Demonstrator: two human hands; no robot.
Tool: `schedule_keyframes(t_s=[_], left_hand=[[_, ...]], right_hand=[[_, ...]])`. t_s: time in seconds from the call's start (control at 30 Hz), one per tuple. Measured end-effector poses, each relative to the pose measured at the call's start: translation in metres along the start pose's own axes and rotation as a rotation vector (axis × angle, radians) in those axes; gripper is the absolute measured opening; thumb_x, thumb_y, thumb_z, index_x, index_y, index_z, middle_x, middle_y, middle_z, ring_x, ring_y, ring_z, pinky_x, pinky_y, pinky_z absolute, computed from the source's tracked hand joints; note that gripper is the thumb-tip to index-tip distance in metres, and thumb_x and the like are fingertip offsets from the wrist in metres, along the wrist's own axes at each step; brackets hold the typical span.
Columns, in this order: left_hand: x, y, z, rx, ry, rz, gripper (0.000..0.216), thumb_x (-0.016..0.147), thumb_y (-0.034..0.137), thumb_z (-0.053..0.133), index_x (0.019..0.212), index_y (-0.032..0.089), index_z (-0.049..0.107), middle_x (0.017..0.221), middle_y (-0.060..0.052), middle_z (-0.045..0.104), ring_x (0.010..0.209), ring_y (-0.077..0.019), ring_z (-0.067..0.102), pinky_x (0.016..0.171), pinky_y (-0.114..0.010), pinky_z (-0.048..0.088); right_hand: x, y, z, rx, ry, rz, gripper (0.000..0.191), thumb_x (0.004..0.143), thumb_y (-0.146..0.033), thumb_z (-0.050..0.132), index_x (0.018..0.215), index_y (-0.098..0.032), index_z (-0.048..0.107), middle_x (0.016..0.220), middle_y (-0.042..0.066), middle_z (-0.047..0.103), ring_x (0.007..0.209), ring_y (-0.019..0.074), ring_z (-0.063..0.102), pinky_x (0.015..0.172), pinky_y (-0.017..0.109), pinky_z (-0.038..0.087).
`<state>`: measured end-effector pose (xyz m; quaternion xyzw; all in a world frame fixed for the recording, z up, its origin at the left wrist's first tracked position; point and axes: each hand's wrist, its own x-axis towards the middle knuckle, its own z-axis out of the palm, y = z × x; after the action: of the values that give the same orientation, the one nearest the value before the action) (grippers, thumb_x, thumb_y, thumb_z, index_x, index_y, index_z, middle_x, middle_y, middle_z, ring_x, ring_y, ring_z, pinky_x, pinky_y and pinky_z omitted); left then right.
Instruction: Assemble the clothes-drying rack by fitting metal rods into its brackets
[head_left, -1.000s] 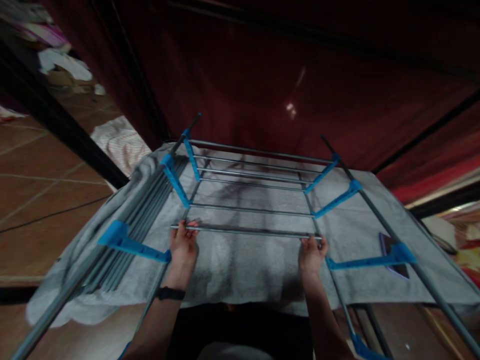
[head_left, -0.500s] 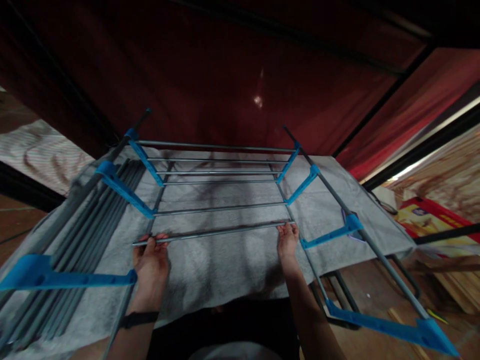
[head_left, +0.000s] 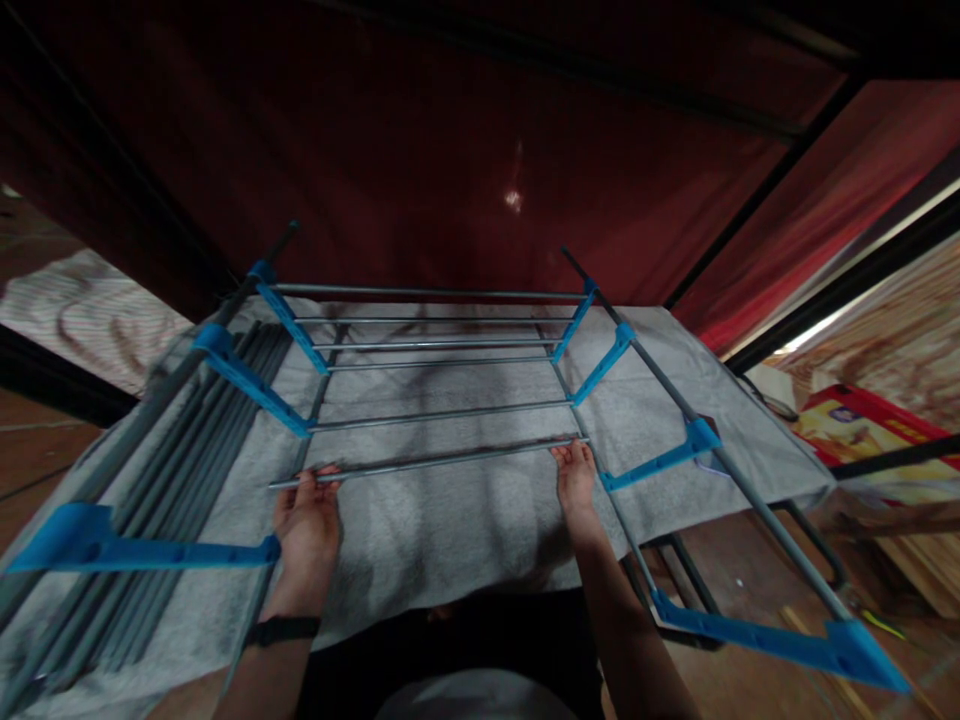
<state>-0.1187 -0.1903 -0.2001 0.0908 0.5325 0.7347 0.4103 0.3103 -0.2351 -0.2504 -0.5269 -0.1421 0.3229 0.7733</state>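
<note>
Both my hands hold one loose grey metal tube [head_left: 450, 461] that runs across the rack frame. My left hand [head_left: 309, 510] is closed around its left end, beside the left side pole. The fingers of my right hand [head_left: 576, 475] pinch the right end, close to the inner right pole [head_left: 622, 525]. Beyond it, a grey crossbar [head_left: 442, 415] joins the two sides, and several more crossbars lie farther back. Blue plastic brackets, such as the left one [head_left: 255, 388] and the right one [head_left: 664, 462], link the inner and outer poles.
A bundle of grey tubes [head_left: 187, 455] lies on the left of the cloth-covered table [head_left: 450, 540]. A dark red fabric sheet [head_left: 420, 150] hangs behind. On the right are a red and yellow box [head_left: 862, 440] and wooden boards [head_left: 915, 570] on the floor.
The view has shifted slightly. Both hands still hold the tube between the side poles, and its position against the frame is nearly the same.
</note>
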Motion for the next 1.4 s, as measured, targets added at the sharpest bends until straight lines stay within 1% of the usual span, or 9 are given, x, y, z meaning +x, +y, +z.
schedule_keyframes(t_s=[0.17, 0.33, 0.43, 0.67, 0.83, 0.93, 1.07, 1.2, 1.4], left_hand=[[-0.004, 0.002, 0.002, 0.019, 0.007, 0.001, 0.028, 0.094, 0.003, 0.082, 0.084, 0.022, 0.064, 0.084, 0.002, 0.075, 0.081, -0.0155, 0.076, 0.073, -0.023, 0.063], [-0.001, 0.003, 0.001, 0.081, -0.035, -0.019, 0.036, 0.09, 0.007, 0.094, 0.085, 0.022, 0.062, 0.086, 0.003, 0.075, 0.084, -0.0157, 0.078, 0.082, -0.026, 0.063], [0.004, 0.001, -0.003, 0.052, -0.049, -0.064, 0.035, 0.089, 0.007, 0.097, 0.086, 0.021, 0.065, 0.083, 0.005, 0.074, 0.085, -0.0143, 0.079, 0.086, -0.026, 0.063], [0.019, -0.013, -0.024, 0.015, -0.216, -0.067, 0.042, 0.079, 0.025, 0.113, 0.092, 0.02, 0.073, 0.093, 0.001, 0.084, 0.092, -0.0159, 0.084, 0.089, -0.028, 0.063], [0.024, -0.021, -0.034, 0.011, -0.291, -0.046, 0.048, 0.074, 0.033, 0.118, 0.097, 0.021, 0.078, 0.098, 0.0, 0.088, 0.095, -0.0185, 0.085, 0.094, -0.033, 0.064], [0.02, -0.021, -0.034, -0.011, -0.322, -0.042, 0.05, 0.073, 0.035, 0.119, 0.101, 0.022, 0.079, 0.098, -0.001, 0.088, 0.097, -0.0207, 0.086, 0.099, -0.036, 0.066], [0.014, -0.022, -0.03, -0.039, -0.301, -0.008, 0.056, 0.069, 0.041, 0.12, 0.097, 0.022, 0.076, 0.094, 0.0, 0.086, 0.093, -0.0186, 0.085, 0.094, -0.034, 0.065], [0.011, -0.022, -0.027, -0.035, -0.317, 0.016, 0.06, 0.067, 0.044, 0.121, 0.096, 0.022, 0.073, 0.087, 0.003, 0.081, 0.085, -0.0172, 0.083, 0.089, -0.033, 0.064], [0.006, -0.02, -0.029, 0.007, -0.35, -0.011, 0.058, 0.068, 0.045, 0.119, 0.096, 0.023, 0.073, 0.092, 0.001, 0.082, 0.092, -0.0196, 0.084, 0.091, -0.035, 0.065]], right_hand=[[-0.003, 0.001, 0.001, -0.033, -0.012, -0.001, 0.029, 0.098, -0.034, 0.082, 0.094, -0.034, 0.053, 0.088, -0.008, 0.066, 0.079, 0.0165, 0.069, 0.081, 0.032, 0.07], [0.0, 0.002, 0.0, -0.072, 0.005, 0.019, 0.035, 0.091, -0.03, 0.087, 0.096, -0.034, 0.052, 0.088, -0.01, 0.064, 0.081, 0.0153, 0.069, 0.085, 0.032, 0.07], [0.002, 0.0, 0.0, -0.062, 0.011, 0.044, 0.037, 0.087, -0.032, 0.09, 0.098, -0.034, 0.055, 0.095, -0.007, 0.072, 0.085, 0.0158, 0.073, 0.086, 0.032, 0.071], [-0.005, -0.008, -0.001, -0.011, -0.036, 0.051, 0.036, 0.081, -0.032, 0.092, 0.097, -0.033, 0.06, 0.101, -0.003, 0.079, 0.093, 0.0184, 0.079, 0.083, 0.032, 0.072], [-0.005, -0.01, 0.0, 0.0, -0.009, 0.058, 0.036, 0.085, -0.027, 0.092, 0.098, -0.033, 0.059, 0.093, -0.007, 0.074, 0.08, 0.0156, 0.074, 0.08, 0.031, 0.071], [-0.003, -0.01, -0.003, -0.011, 0.001, 0.1, 0.031, 0.083, -0.022, 0.09, 0.098, -0.032, 0.064, 0.094, -0.006, 0.074, 0.08, 0.0153, 0.073, 0.084, 0.032, 0.072], [0.003, -0.008, -0.011, -0.034, -0.024, 0.09, 0.033, 0.077, -0.026, 0.093, 0.095, -0.032, 0.066, 0.093, -0.005, 0.075, 0.086, 0.0187, 0.077, 0.091, 0.039, 0.075], [0.005, -0.005, -0.018, -0.075, -0.078, 0.025, 0.035, 0.077, -0.031, 0.093, 0.099, -0.033, 0.067, 0.095, -0.002, 0.076, 0.092, 0.0234, 0.08, 0.101, 0.048, 0.076], [0.005, -0.001, -0.021, -0.123, -0.033, 0.021, 0.035, 0.082, -0.035, 0.092, 0.104, -0.034, 0.065, 0.1, -0.002, 0.075, 0.087, 0.0221, 0.077, 0.101, 0.048, 0.075]])
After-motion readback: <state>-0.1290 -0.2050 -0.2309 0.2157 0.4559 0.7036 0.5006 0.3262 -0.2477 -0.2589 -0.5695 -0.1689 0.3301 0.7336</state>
